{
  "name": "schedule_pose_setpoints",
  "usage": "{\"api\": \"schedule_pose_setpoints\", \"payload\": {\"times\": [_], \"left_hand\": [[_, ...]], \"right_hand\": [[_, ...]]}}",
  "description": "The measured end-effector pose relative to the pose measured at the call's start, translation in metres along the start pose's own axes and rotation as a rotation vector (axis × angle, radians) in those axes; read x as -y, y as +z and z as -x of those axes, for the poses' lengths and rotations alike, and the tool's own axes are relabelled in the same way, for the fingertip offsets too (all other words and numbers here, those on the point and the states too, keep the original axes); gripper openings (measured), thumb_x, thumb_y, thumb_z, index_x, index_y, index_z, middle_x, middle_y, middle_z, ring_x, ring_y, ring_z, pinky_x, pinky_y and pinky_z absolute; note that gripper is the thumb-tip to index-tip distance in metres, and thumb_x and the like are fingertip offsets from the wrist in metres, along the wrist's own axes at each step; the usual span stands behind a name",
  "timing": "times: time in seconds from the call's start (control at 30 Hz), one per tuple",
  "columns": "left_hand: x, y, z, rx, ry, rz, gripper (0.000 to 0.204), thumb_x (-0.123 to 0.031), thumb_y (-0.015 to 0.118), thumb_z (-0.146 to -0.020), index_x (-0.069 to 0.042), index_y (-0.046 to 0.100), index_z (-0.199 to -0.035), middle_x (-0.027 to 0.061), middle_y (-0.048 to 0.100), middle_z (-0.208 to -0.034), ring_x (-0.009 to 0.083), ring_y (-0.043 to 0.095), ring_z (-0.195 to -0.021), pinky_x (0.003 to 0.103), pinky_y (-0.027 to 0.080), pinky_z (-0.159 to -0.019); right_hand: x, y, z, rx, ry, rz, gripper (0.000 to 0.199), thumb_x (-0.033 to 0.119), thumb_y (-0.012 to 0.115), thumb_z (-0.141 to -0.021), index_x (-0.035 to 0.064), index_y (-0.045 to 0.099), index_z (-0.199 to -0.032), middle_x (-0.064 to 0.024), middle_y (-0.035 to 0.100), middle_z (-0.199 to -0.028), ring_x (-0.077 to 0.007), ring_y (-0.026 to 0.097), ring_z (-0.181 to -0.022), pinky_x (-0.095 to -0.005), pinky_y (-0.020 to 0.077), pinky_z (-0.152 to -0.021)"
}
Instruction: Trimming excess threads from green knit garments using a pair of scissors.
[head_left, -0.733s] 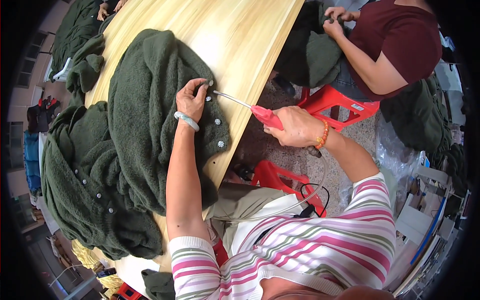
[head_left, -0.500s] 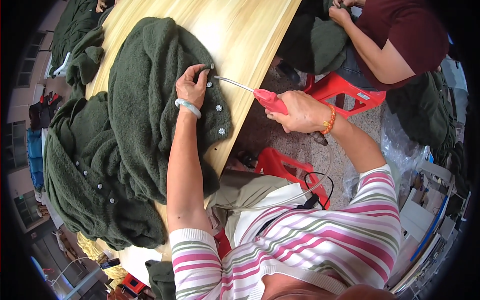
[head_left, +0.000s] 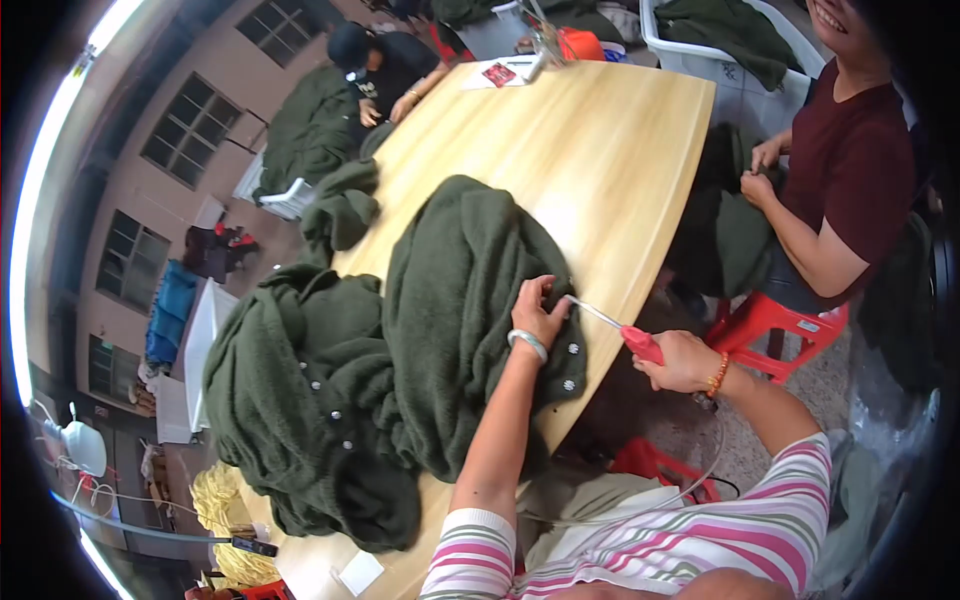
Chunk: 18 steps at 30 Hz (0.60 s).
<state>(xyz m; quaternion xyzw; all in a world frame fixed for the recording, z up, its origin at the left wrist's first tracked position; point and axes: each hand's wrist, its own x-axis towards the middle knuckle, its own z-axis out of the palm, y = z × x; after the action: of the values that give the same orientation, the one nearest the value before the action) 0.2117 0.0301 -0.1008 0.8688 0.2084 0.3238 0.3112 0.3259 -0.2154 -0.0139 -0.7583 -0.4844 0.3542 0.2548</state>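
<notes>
A dark green knitted cardigan with sparkly round buttons lies bunched on the table. My left hand, with a pale bangle at the wrist, pinches its button edge near the right side. In my right hand is a red air blow gun with a thin metal nozzle and a clear hose. The nozzle tip reaches the cardigan's edge right beside my left fingertips; whether it touches the cloth is hard to tell. Left of it lies a second dark green cardigan with similar buttons.
The pale wooden table curves along its right edge. On the right a person in a maroon shirt sits on a red stool, handling green knitwear. Another person in black works at the far left edge. A white bin holds more green garments.
The view has tilted up, bringing the far end of the table and the other people into sight. The nozzle tip is now closer to my left fingertips, which still hold the cardigan's edge.
</notes>
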Motion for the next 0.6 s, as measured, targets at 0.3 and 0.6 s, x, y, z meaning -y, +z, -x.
{"api": "schedule_pose_setpoints", "payload": {"times": [0.3, 0.6], "left_hand": [[-0.04, -0.017, 0.013, 0.119, 0.215, -0.607, 0.025, -0.015, 0.067, -0.072, -0.009, 0.064, -0.095, 0.0125, 0.056, -0.102, 0.0312, 0.052, -0.096, 0.04, 0.041, -0.08], [0.002, -0.022, 0.008, -0.143, -0.047, -0.152, 0.015, -0.013, 0.065, -0.081, -0.002, 0.061, -0.091, 0.0141, 0.061, -0.085, 0.0308, 0.061, -0.071, 0.037, 0.05, -0.067]], "right_hand": [[0.0, -0.005, 0.023, -0.048, 0.111, -0.078, 0.023, 0.027, 0.058, -0.084, 0.0046, 0.062, -0.084, -0.0086, 0.065, -0.062, -0.0287, 0.067, -0.07, -0.0407, 0.0501, -0.075], [0.013, 0.007, 0.014, 0.0, 0.104, 0.054, 0.032, 0.034, 0.059, -0.083, 0.0056, 0.064, -0.095, -0.0204, 0.066, -0.086, -0.038, 0.063, -0.09, -0.0445, 0.048, -0.083]]}}
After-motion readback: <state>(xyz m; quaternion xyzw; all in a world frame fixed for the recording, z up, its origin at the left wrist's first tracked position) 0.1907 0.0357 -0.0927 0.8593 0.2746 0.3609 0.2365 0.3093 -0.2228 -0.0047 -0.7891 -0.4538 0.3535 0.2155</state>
